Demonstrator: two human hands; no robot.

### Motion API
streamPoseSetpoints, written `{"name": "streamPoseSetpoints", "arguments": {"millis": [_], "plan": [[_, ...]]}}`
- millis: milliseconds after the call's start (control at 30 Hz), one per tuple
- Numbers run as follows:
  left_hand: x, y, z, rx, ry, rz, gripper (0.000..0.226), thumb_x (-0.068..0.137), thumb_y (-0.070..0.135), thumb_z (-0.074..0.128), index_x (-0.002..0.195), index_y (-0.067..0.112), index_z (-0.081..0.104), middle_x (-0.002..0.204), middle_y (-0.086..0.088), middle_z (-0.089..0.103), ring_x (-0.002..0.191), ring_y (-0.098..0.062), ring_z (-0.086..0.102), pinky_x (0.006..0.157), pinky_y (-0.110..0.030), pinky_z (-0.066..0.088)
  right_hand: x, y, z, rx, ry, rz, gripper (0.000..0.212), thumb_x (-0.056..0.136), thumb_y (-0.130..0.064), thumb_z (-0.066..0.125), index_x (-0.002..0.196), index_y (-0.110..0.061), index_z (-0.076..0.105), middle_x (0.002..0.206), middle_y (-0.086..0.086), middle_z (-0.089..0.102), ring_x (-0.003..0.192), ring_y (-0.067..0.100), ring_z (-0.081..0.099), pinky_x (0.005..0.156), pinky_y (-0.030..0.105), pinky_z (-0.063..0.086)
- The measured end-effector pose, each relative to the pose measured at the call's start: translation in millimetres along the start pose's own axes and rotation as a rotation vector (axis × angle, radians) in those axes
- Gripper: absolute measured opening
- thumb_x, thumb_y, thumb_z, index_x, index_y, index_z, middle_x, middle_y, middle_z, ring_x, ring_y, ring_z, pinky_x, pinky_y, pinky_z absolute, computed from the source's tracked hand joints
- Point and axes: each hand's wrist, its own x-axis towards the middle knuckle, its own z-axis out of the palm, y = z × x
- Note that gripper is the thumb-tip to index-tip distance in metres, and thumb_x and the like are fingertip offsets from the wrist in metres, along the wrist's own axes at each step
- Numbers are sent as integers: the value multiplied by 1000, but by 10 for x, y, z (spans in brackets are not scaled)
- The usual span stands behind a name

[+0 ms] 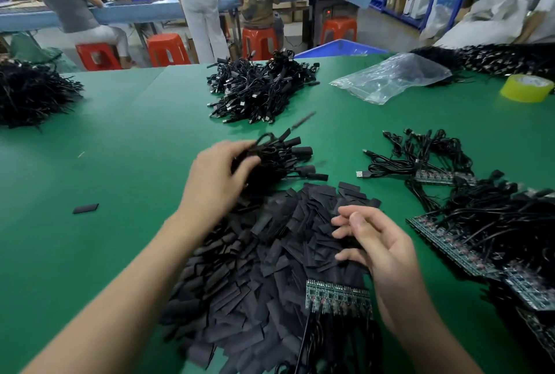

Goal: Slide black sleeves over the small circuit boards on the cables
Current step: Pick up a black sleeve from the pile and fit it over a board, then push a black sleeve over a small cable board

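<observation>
A large heap of flat black sleeves (258,268) lies in front of me on the green table (126,133). My left hand (216,175) grips a bundle of black cables with sleeved ends (285,160) just beyond the heap. My right hand (378,241) hovers over the heap's right side with its fingers loosely curled and nothing in them. A strip of small green circuit boards (338,297) with cables attached lies at the heap's near edge, below my right wrist.
More board strips with tangled cables (480,223) lie at the right. A pile of finished cables (258,88) sits further back, another black pile (30,94) at far left. A clear plastic bag (390,76), a yellow tape roll (527,88) and one stray sleeve (86,208) lie around. People work behind.
</observation>
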Motion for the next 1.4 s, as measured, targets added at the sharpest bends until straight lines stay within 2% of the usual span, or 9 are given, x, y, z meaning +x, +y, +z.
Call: {"name": "streamPoseSetpoints", "arguments": {"millis": [167,300,600,833,933,1000,1133,1267,1400], "plan": [[441,-144,268,488,-240,48,82,92,68,57,160,30,31,160,-8,37,145,-32,31,114,-48,31,25,53,-9,-38,-16,8,13,94,-32,66,97,-26,78,95,6,74,85,15,68,63,30,58],[485,-213,477,564,-369,103,112,72,79,69,162,36,18,159,-8,34,144,-32,33,113,-50,32,34,92,-18,-36,-18,28,20,90,-34,61,96,-25,77,94,7,74,84,15,68,63,29,58],[746,-495,509,570,-359,142,102,77,63,78,160,38,25,140,-6,49,132,-31,44,103,-48,39,46,150,-27,-43,-56,33,20,90,-33,60,95,-24,77,90,7,73,80,16,66,63,28,56],[612,-382,524,562,-224,101,103,77,62,78,161,33,26,166,-11,22,152,-33,17,121,-59,10,50,122,-72,-258,-89,-53,14,89,-38,63,90,-31,75,86,1,72,81,16,67,69,25,55],[228,16,409,339,-190,192,72,80,67,70,141,31,58,150,-4,45,140,-27,36,116,-50,26,36,152,-56,-348,-37,-132,15,92,-36,64,87,-25,73,76,0,69,62,4,55,58,17,44],[-168,285,308,177,-347,187,55,84,79,51,109,36,73,116,7,66,111,-15,58,100,-41,47,22,174,-44,-408,-16,-166,15,98,-27,67,85,-22,73,73,0,67,56,0,49,54,12,37],[-898,636,136,226,-575,77,71,70,95,22,74,35,60,64,11,56,67,-11,55,65,-28,46,-5,178,-20,-516,10,-220,17,98,-17,67,82,-22,72,70,-6,67,57,2,54,54,12,38],[-1134,685,93,68,-610,-55,43,80,76,61,90,34,64,78,16,65,82,-2,61,72,-28,48,-32,166,4,-579,-36,-230,16,97,-21,66,82,-22,71,70,-6,66,57,4,51,53,16,37],[-1193,608,87,-489,-613,-268,16,82,34,85,77,25,73,62,16,63,59,0,53,64,-16,47,-20,127,-28,-681,-198,-228,15,94,-31,69,81,-25,71,75,-10,66,66,7,55,59,13,39]]}}
